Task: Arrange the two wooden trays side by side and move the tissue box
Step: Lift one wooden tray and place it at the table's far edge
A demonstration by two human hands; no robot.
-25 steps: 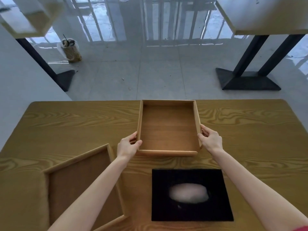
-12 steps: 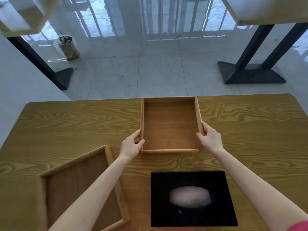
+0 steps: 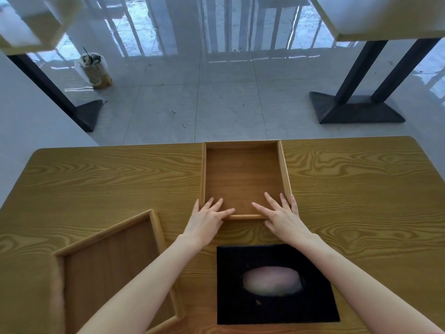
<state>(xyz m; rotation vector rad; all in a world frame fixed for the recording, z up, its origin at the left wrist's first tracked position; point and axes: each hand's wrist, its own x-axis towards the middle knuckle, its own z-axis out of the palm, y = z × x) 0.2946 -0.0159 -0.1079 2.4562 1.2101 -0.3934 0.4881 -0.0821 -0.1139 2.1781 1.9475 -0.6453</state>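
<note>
both hands lie flat and spread over the near end of the far wooden tray [image 3: 244, 179], gripping nothing — the left hand [image 3: 207, 220] has its fingers draped over the near left corner, the right hand [image 3: 280, 219] over the near right one, with fingertips resting on the tray floor. the tray sits square on the table [image 3: 108, 179], its far rim at the table's far edge. the second wooden tray [image 3: 113, 268] lies well apart at the near left, skewed at an angle and partly under the left forearm. the tissue box [image 3: 274, 284] sits near centre, between the arms.

to my eye the far tray is being settled into place. done well, that means pressing evenly with both palms so it doesn't twist, and keeping its long sides parallel to the table edge, because the skewed tray will have to be lined up against it. leave room on the left for that one.

the trays are shallow rectangles of warm brown wood with thin, paler, rounded rims and smooth floors — they should slide easily on the glossy, strongly grained tabletop. the box looks matte black, maybe felt-like, square, with an oval opening showing pale pinkish tissue.
</note>
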